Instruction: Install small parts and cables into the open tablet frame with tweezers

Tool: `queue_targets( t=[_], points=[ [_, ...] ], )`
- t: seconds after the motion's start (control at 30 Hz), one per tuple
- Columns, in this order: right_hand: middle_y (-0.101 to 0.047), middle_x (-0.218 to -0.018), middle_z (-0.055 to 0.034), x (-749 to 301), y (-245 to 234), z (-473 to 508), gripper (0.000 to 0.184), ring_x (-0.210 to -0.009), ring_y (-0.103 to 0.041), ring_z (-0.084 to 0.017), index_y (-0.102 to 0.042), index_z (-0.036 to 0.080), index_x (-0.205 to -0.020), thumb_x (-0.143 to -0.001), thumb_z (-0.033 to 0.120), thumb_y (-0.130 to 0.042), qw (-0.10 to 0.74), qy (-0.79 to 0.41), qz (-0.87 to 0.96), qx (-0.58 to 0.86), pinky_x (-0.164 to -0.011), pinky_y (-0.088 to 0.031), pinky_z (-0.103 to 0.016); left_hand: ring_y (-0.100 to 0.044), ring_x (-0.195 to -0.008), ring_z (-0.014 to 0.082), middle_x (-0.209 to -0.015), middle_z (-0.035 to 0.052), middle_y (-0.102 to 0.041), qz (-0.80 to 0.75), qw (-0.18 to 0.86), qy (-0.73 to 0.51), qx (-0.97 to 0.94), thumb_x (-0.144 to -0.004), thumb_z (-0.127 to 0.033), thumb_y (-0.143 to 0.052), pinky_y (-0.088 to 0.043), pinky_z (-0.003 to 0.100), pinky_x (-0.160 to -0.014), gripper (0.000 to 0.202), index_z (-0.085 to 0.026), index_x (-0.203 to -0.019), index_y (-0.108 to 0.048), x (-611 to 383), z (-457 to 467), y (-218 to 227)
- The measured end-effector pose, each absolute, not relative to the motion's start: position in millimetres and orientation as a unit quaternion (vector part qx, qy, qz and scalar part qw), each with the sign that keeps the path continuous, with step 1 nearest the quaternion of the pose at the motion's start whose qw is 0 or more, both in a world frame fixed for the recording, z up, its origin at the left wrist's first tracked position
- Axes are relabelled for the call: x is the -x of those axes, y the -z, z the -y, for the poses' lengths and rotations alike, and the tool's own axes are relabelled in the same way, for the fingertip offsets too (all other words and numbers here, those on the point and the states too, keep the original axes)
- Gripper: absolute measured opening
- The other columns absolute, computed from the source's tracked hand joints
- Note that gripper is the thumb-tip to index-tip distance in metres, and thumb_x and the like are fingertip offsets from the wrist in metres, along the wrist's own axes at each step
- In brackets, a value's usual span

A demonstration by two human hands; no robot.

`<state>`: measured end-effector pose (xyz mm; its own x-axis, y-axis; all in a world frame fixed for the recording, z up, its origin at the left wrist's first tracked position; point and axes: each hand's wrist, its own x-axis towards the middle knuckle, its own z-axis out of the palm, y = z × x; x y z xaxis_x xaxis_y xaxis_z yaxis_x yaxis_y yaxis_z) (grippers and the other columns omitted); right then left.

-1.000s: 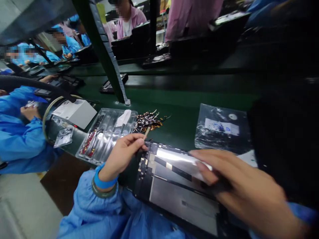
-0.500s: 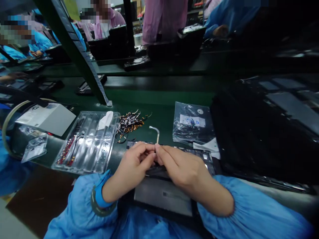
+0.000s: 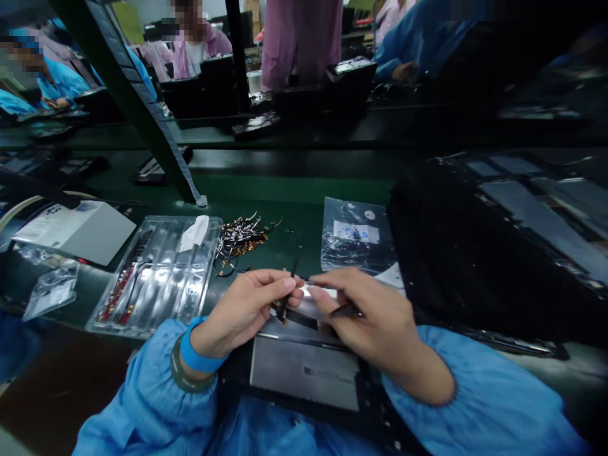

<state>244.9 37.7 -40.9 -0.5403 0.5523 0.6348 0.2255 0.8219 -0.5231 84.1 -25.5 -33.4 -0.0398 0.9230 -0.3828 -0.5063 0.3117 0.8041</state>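
Observation:
My left hand (image 3: 256,297) pinches a thin dark flex cable (image 3: 295,259) between thumb and fingers. The cable stands upright, its curved end pointing away from me and its lower end just over the opened device (image 3: 304,373). My right hand (image 3: 368,310) is beside it on the right, thumb and index finger close together. A slim dark tool (image 3: 346,310), apparently tweezers, shows in the right hand; its tip is near the left fingertips. Below both hands lies the device, a flat black housing with a large grey panel. Part of it is hidden by my hands.
A pile of small flex cables (image 3: 242,237) lies behind my left hand. Left of it are a clear compartment tray (image 3: 156,272) and a white box (image 3: 78,228). A labelled plastic bag (image 3: 356,231) and black cloth (image 3: 456,266) are on the right. Co-workers sit across the bench.
The cable has turned from its pale side to its dark side. My right hand has drawn off it to the right, and the dark tool now shows there. My left hand keeps hold.

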Motion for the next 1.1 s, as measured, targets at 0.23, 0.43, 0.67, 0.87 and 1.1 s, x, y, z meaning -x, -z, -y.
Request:
queue_targets(
  t=[0.23,0.43,0.67,0.87,1.1],
  points=[
    [-0.070,-0.070,-0.0007,-230,26,-42,0.019,-0.061,-0.065,-0.014,-0.068,0.018,-0.077,-0.086,0.032,-0.058,0.420,-0.381,0.742,0.358,-0.053,-0.051,-0.022,-0.063,-0.077,0.0145,-0.086,0.0054,-0.067,-0.596,0.407,-0.555,-0.413,-0.075,-0.031,-0.069,-0.052,0.025,-0.071,0.017,-0.016,-0.083,-0.069,-90,31,38],
    [-0.068,-0.077,-0.0057,-226,38,-31,0.010,-0.068,-0.064,-0.014,-0.062,0.013,-0.084,-0.086,0.010,-0.054,0.445,-0.112,0.871,0.178,-0.062,-0.050,-0.023,-0.061,-0.086,0.0138,-0.090,0.0051,-0.063,-0.617,0.093,-0.565,-0.540,-0.082,-0.020,-0.062,-0.051,0.023,-0.072,0.008,-0.016,-0.089,-0.066,-86,39,43],
    [-0.070,-0.078,-0.0067,-226,39,-24,0.016,-0.068,-0.065,-0.015,-0.063,0.014,-0.078,-0.087,0.009,-0.050,0.400,-0.141,0.896,0.133,-0.061,-0.050,-0.025,-0.062,-0.075,0.0127,-0.078,0.0035,-0.064,-0.611,0.152,-0.559,-0.540,-0.080,-0.013,-0.058,-0.051,0.023,-0.067,0.007,-0.016,-0.076,-0.064,-88,36,38],
    [-0.045,-0.038,0.0048,-263,12,-49,0.021,-0.033,-0.040,-0.008,-0.065,0.020,-0.069,-0.081,0.036,-0.063,0.412,-0.490,0.644,0.418,-0.037,-0.033,-0.022,-0.062,-0.082,0.0157,-0.084,0.0038,-0.065,-0.710,-0.057,-0.456,-0.534,-0.083,-0.018,-0.058,-0.052,0.028,-0.076,0.006,-0.018,-0.082,-0.063,-11,53,49],
    [-0.061,-0.065,0.0010,-283,9,-63,0.019,-0.040,-0.039,-0.005,-0.066,0.020,-0.078,-0.068,0.034,-0.073,0.456,-0.497,0.547,0.496,-0.040,-0.030,-0.022,-0.063,-0.087,0.0238,-0.094,0.0139,-0.065,-0.612,-0.111,0.017,-0.783,-0.084,-0.002,-0.037,-0.054,0.037,-0.078,0.028,-0.011,-0.091,-0.063,53,91,76]
  ],
)
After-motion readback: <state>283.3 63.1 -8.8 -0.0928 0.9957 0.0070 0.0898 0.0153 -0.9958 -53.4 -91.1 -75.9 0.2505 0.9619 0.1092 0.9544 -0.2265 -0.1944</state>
